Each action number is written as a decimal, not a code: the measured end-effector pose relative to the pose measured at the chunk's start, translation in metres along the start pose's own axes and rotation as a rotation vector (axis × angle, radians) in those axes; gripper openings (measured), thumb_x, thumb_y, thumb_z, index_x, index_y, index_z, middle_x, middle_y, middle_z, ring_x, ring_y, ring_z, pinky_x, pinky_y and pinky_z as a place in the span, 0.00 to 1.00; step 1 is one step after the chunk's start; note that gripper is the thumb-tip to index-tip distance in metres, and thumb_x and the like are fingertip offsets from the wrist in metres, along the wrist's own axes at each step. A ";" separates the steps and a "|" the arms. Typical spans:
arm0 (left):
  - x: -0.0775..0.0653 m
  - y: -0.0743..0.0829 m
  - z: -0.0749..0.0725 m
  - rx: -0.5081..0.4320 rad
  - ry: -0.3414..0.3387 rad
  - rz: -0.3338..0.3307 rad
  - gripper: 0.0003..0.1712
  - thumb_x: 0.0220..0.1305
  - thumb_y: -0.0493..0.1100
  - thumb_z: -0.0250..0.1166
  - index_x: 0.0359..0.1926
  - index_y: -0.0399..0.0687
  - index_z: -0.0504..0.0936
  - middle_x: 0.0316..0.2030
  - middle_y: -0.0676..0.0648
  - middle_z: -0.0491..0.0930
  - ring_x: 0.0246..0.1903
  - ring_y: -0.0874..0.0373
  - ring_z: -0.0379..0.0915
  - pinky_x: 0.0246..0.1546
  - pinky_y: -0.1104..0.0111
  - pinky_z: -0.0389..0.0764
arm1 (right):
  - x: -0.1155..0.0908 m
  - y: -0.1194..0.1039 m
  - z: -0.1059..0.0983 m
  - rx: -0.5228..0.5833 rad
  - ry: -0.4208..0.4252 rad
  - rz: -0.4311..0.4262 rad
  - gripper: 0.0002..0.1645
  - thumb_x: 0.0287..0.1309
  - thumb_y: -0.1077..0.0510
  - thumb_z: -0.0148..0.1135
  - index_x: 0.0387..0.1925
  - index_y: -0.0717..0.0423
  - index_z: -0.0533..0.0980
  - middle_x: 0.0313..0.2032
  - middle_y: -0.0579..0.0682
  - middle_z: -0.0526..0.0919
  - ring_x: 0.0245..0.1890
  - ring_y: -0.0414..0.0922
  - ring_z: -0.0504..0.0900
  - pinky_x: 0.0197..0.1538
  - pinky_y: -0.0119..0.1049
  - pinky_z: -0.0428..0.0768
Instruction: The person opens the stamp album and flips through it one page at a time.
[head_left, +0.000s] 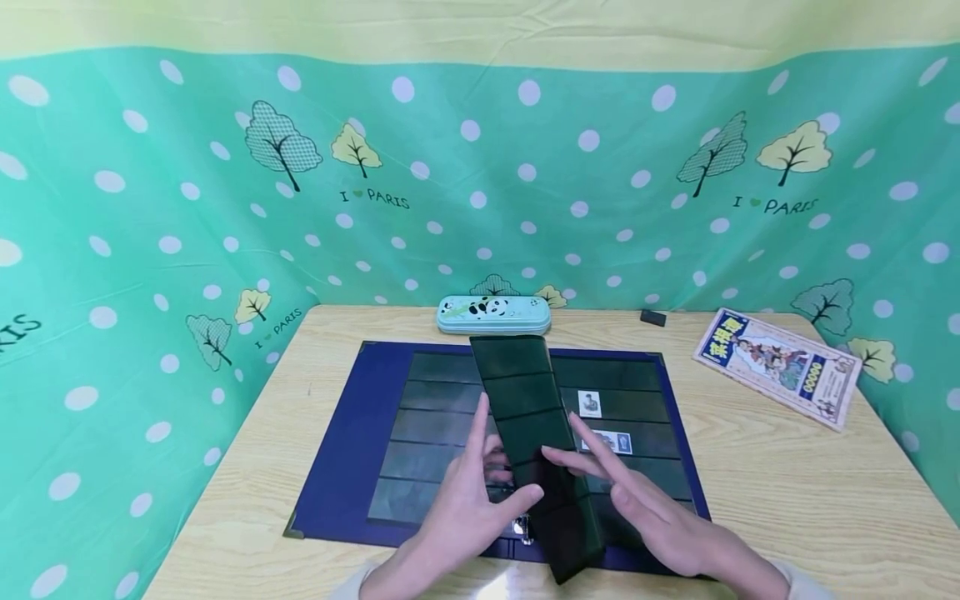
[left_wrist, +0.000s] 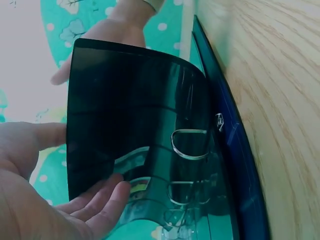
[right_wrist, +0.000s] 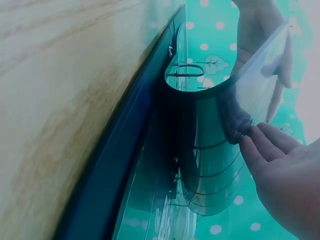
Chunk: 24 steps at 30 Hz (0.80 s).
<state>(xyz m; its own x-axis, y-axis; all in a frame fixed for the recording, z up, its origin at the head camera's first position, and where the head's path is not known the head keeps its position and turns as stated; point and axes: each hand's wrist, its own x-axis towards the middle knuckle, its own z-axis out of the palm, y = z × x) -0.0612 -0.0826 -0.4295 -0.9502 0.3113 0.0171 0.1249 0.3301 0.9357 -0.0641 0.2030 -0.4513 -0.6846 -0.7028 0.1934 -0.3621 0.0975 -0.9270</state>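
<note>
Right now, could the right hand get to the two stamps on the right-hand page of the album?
Probably yes. The right hand is just beside the stamps, and the lifted dark page stands to their left, not over them.

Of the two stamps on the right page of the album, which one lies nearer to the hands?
The lower stamp, wider and bluish, lies just beyond the right hand fingertips; the upper stamp, small and upright, sits farther.

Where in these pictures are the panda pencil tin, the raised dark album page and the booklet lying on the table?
panda pencil tin (head_left: 493, 314): head view, middle of its lid.
raised dark album page (head_left: 528, 400): head view, middle strip of the page.
booklet (head_left: 777, 366): head view, centre of its cover.
</note>
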 end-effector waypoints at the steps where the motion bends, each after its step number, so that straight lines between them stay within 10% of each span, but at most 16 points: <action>1: 0.000 -0.001 -0.001 0.011 -0.001 0.015 0.70 0.73 0.51 0.78 0.92 0.53 0.32 0.64 0.40 0.83 0.54 0.49 0.88 0.58 0.56 0.88 | 0.000 0.000 0.000 -0.008 0.002 -0.005 0.36 0.92 0.48 0.17 0.91 0.43 0.29 0.85 0.54 0.65 0.87 0.49 0.57 0.71 0.90 0.48; 7: 0.000 -0.007 -0.005 0.041 0.013 0.083 0.63 0.75 0.41 0.74 0.92 0.50 0.38 0.59 0.41 0.86 0.51 0.47 0.90 0.55 0.60 0.90 | -0.003 -0.003 -0.006 -0.041 0.060 -0.044 0.37 0.91 0.45 0.17 0.92 0.46 0.31 0.86 0.57 0.62 0.83 0.44 0.65 0.78 0.35 0.65; 16: 0.001 -0.007 -0.016 -0.051 0.119 0.080 0.55 0.72 0.34 0.73 0.91 0.48 0.52 0.52 0.43 0.89 0.53 0.46 0.87 0.52 0.66 0.90 | -0.010 -0.001 -0.022 -0.138 0.154 -0.092 0.38 0.92 0.47 0.18 0.92 0.52 0.34 0.85 0.56 0.64 0.81 0.44 0.69 0.76 0.38 0.69; 24: 0.004 -0.010 -0.031 -0.201 0.172 -0.001 0.52 0.70 0.28 0.70 0.89 0.50 0.59 0.53 0.39 0.84 0.37 0.62 0.78 0.37 0.76 0.80 | -0.021 0.004 -0.042 -0.229 0.204 0.056 0.36 0.92 0.55 0.28 0.92 0.46 0.40 0.84 0.58 0.65 0.79 0.37 0.68 0.72 0.41 0.76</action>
<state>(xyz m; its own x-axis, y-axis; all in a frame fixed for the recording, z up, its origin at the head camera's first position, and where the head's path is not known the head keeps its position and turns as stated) -0.0751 -0.1119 -0.4278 -0.9870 0.1492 0.0597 0.0811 0.1411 0.9867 -0.0773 0.2477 -0.4461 -0.8119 -0.5381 0.2262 -0.4377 0.3049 -0.8458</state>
